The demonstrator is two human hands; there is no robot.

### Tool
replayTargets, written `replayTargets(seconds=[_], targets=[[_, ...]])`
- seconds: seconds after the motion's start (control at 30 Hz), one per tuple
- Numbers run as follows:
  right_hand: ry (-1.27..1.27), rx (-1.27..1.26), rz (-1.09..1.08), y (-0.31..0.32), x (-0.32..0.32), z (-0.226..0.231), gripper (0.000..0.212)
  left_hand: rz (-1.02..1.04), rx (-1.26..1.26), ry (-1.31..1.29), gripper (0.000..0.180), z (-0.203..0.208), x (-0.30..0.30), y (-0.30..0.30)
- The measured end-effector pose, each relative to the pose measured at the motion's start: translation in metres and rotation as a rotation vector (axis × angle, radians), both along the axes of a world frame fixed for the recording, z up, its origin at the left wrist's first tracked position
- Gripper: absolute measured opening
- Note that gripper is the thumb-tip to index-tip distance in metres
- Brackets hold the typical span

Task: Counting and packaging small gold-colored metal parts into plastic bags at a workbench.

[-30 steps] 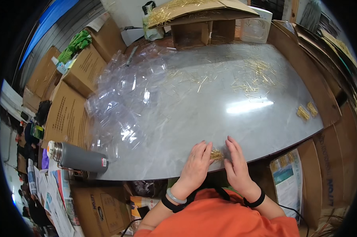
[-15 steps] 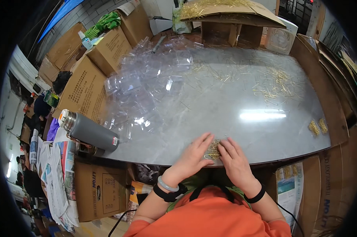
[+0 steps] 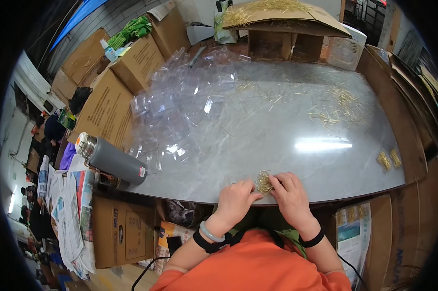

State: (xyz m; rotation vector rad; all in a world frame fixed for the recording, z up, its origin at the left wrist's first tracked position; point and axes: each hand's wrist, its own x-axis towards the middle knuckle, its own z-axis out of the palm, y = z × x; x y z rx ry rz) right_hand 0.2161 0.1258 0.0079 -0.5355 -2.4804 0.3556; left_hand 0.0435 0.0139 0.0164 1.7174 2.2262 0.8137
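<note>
A small bundle of thin gold wire hooks (image 3: 264,182) is at the near edge of the grey tabletop (image 3: 258,136), between my two hands. My left hand (image 3: 233,201) has curled fingers, with its thumb and fingertips at the bundle's left side. My right hand (image 3: 292,199) closes thumb and fingers on the right side of the bundle. Loose gold wire hooks (image 3: 344,99) are scattered over the far right of the table. Two packed bundles of the same wire (image 3: 384,160) lie by the right edge.
Clear plastic boxes (image 3: 173,106) are heaped on the left of the table. A grey thermos (image 3: 115,162) lies at the near left corner. Cardboard boxes (image 3: 105,109) wall the left side. At the back stand a cardboard shelf (image 3: 270,44) topped with gold wire and a white fan (image 3: 344,48).
Both hands have moved slightly toward me. Their fingers, stretched out flat beside the bundle before, are now curled in around it. The bundle sits more upright.
</note>
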Motion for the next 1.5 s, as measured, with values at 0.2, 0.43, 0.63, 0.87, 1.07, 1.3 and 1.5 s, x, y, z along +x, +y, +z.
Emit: replayTargets(seconds=[0.2, 0.43, 0.63, 0.87, 1.07, 1.3, 1.5], targets=[[0.059, -0.017, 0.002, 0.0, -0.001, -0.003, 0.035, -0.017, 0.04, 0.013, 0.049, 0.011, 0.002, 0.0], [0.075, -0.009, 0.088, 0.006, 0.004, -0.005, 0.03, -0.254, -0.12, -0.078, 0.05, 0.032, -0.02, 0.019], [0.047, 0.05, 0.048, 0.003, 0.003, -0.007, 0.032, -0.183, -0.087, -0.04, 0.04, 0.028, -0.013, 0.015], [0.058, 0.026, -0.093, -0.002, -0.007, -0.006, 0.032, -0.02, 0.021, -0.159, 0.042, 0.002, 0.007, 0.019], [0.089, 0.03, -0.137, -0.004, -0.009, -0.007, 0.029, 0.125, 0.175, -0.479, 0.026, 0.008, -0.02, -0.013], [0.057, 0.03, -0.165, -0.009, -0.014, -0.003, 0.029, 0.72, 0.214, -0.246, 0.035, -0.009, -0.172, -0.067], [0.01, 0.046, -0.168, -0.008, -0.014, 0.003, 0.032, 0.644, 0.057, -0.388, 0.033, -0.004, -0.186, -0.044]])
